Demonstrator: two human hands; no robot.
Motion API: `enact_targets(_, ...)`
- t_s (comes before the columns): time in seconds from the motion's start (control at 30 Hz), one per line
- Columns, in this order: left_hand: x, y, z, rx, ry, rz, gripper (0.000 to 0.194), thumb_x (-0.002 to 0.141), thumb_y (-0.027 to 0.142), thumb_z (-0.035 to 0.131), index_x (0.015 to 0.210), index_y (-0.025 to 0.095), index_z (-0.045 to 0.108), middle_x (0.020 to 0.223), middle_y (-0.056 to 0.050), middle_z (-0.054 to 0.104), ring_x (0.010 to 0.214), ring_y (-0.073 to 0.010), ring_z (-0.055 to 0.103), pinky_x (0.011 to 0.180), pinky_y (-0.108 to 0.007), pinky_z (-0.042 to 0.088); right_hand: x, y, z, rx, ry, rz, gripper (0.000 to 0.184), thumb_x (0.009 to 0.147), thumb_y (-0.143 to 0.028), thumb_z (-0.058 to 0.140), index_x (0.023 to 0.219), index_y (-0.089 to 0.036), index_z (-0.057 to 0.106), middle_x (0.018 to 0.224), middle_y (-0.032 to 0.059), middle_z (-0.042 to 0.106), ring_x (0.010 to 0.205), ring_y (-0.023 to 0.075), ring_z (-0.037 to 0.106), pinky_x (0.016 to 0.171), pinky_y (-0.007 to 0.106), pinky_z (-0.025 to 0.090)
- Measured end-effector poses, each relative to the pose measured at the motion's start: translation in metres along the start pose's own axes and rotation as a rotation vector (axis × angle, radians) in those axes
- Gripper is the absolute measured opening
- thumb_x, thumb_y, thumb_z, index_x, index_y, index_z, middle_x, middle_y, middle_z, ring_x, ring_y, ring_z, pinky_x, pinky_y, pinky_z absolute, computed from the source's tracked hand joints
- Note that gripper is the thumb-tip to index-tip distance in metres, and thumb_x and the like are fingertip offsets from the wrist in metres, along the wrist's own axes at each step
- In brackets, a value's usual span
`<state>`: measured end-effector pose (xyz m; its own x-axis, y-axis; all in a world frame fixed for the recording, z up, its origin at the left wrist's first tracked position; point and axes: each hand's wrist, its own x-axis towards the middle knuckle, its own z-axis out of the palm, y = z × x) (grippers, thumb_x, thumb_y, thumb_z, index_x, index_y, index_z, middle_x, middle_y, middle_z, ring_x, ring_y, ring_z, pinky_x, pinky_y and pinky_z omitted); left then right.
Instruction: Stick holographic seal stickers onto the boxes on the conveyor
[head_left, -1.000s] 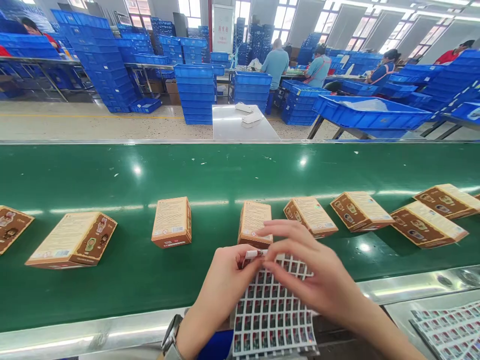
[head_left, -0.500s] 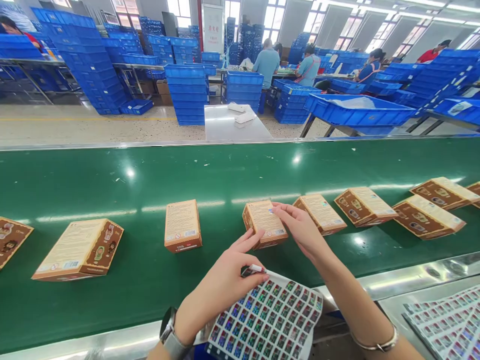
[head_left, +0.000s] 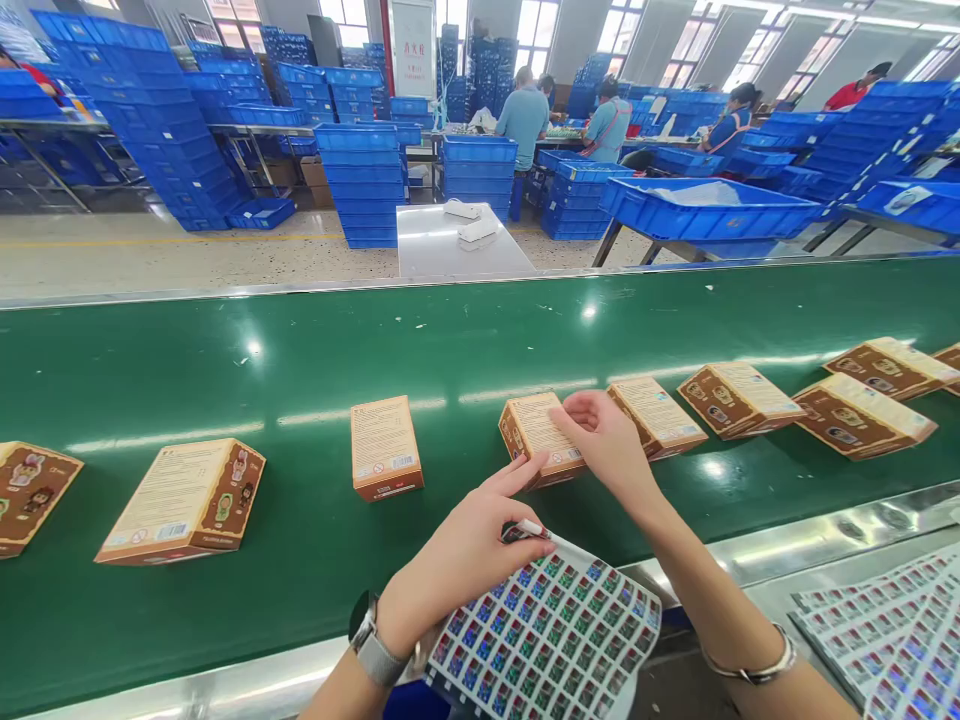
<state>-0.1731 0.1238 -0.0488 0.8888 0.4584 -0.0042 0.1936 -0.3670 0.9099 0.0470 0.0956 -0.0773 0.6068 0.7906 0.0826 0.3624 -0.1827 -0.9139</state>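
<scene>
My left hand (head_left: 480,545) pinches a sheet of shiny holographic stickers (head_left: 547,630) at its curled upper edge. Its outstretched fingers rest against the near left part of a brown and cream printed box (head_left: 538,425) lying on the green conveyor belt (head_left: 300,570). My right hand (head_left: 604,440) is at the same box's upper right part, its thumb on the cream face and its other fingers curled in. The spot beneath the thumb is hidden, so I cannot see what is there. Just right of that hand lies another such box (head_left: 654,415).
More boxes lie along the belt: one (head_left: 386,445) left of my hands, others farther left, several (head_left: 739,400) to the right. Additional sticker sheets (head_left: 892,630) lie on the metal side table. Beyond the belt are stacked blue crates (head_left: 360,185) and several people at work.
The boxes near my hands have shifted right with the belt, and both hands have moved along. The sticker glimpsed at my right fingertips is now covered by my thumb.
</scene>
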Motion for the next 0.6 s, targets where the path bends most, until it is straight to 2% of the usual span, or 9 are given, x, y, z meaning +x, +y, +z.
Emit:
enact_targets(0.07, -0.002, 0.000, 0.000, -0.041, 0.028, 0.007, 0.010, 0.085, 0.022, 0.072, 0.076, 0.022, 0.076, 0.158, -0.001, 0.041, 0.149, -0.0253, 0.034, 0.122, -0.036, 0.031, 0.003, -0.002, -0.003, -0.028, 0.025, -0.001, 0.051, 0.076, -0.051, 0.074, 0.111, -0.019, 0.054, 0.088, 0.0086, 0.074, 0.084, 0.0281, 0.071, 0.081, 0.045, 0.054)
enact_targets(0.13, -0.008, -0.001, 0.001, -0.077, 0.104, -0.040, 0.013, 0.086, 0.025, 0.071, 0.075, 0.021, 0.075, 0.148, -0.005, 0.057, 0.142, -0.0281, 0.047, 0.116, -0.036, 0.038, -0.001, -0.010, -0.008, -0.057, 0.049, -0.022, 0.052, 0.081, -0.048, 0.070, 0.119, -0.018, 0.052, 0.092, 0.0101, 0.074, 0.086, 0.0291, 0.071, 0.083, 0.048, 0.053)
enact_targets(0.2, -0.016, -0.004, 0.001, -0.099, 0.201, -0.139, 0.020, 0.089, 0.031, 0.067, 0.075, 0.019, 0.074, 0.115, -0.007, 0.077, 0.113, -0.0278, 0.068, 0.096, -0.034, 0.051, -0.015, -0.024, -0.011, -0.138, 0.063, -0.174, 0.037, 0.090, -0.042, 0.062, 0.118, -0.019, 0.056, 0.106, 0.0126, 0.072, 0.100, 0.0292, 0.068, 0.093, 0.050, 0.050)
enact_targets(0.23, -0.021, -0.005, 0.000, -0.113, 0.245, -0.191, 0.024, 0.090, 0.034, 0.065, 0.074, 0.018, 0.072, 0.094, -0.005, 0.079, 0.093, -0.0245, 0.071, 0.081, -0.031, 0.052, -0.025, -0.032, -0.012, -0.190, 0.036, -0.299, 0.029, 0.094, -0.038, 0.059, 0.116, -0.021, 0.059, 0.114, 0.0124, 0.070, 0.108, 0.0285, 0.066, 0.098, 0.050, 0.048)
enact_targets(0.3, -0.032, -0.008, -0.001, -0.162, 0.303, -0.256, 0.031, 0.092, 0.040, 0.062, 0.073, 0.016, 0.068, 0.066, 0.001, 0.066, 0.064, -0.0158, 0.059, 0.060, -0.024, 0.042, -0.048, -0.049, -0.010, -0.272, -0.134, -0.586, 0.016, 0.098, -0.032, 0.057, 0.109, -0.024, 0.065, 0.120, 0.0094, 0.068, 0.116, 0.0259, 0.062, 0.102, 0.047, 0.046)
enact_targets(0.37, -0.041, -0.008, -0.004, -0.210, 0.320, -0.268, 0.033, 0.091, 0.042, 0.062, 0.071, 0.015, 0.064, 0.061, 0.004, 0.053, 0.059, -0.0114, 0.045, 0.054, -0.022, 0.032, -0.068, -0.062, -0.003, -0.306, -0.332, -0.757, 0.012, 0.098, -0.027, 0.059, 0.107, -0.025, 0.067, 0.125, 0.0073, 0.067, 0.119, 0.0242, 0.060, 0.103, 0.045, 0.047)
enact_targets(0.4, -0.045, -0.007, -0.006, -0.218, 0.324, -0.270, 0.034, 0.091, 0.041, 0.062, 0.070, 0.015, 0.063, 0.061, 0.005, 0.050, 0.059, -0.0106, 0.041, 0.054, -0.022, 0.030, -0.076, -0.067, 0.002, -0.317, -0.387, -0.805, 0.011, 0.098, -0.025, 0.060, 0.106, -0.025, 0.067, 0.127, 0.0069, 0.066, 0.121, 0.0241, 0.059, 0.102, 0.045, 0.047)
enact_targets(0.47, -0.050, -0.005, -0.008, -0.213, 0.320, -0.275, 0.032, 0.091, 0.039, 0.061, 0.069, 0.014, 0.061, 0.061, 0.005, 0.045, 0.061, -0.0105, 0.035, 0.054, -0.022, 0.026, -0.086, -0.072, 0.012, -0.346, -0.388, -0.876, 0.009, 0.097, -0.021, 0.061, 0.103, -0.023, 0.068, 0.127, 0.0072, 0.067, 0.123, 0.0255, 0.057, 0.102, 0.046, 0.047)
enact_targets(0.6, -0.052, -0.003, -0.010, -0.260, 0.328, -0.296, 0.030, 0.088, 0.036, 0.061, 0.068, 0.015, 0.056, 0.063, 0.005, 0.042, 0.062, -0.0111, 0.033, 0.055, -0.023, 0.025, -0.092, -0.075, 0.027, -0.415, -0.272, -1.028, 0.008, 0.096, -0.012, 0.061, 0.096, -0.018, 0.067, 0.122, 0.0104, 0.070, 0.123, 0.0290, 0.056, 0.100, 0.050, 0.045)
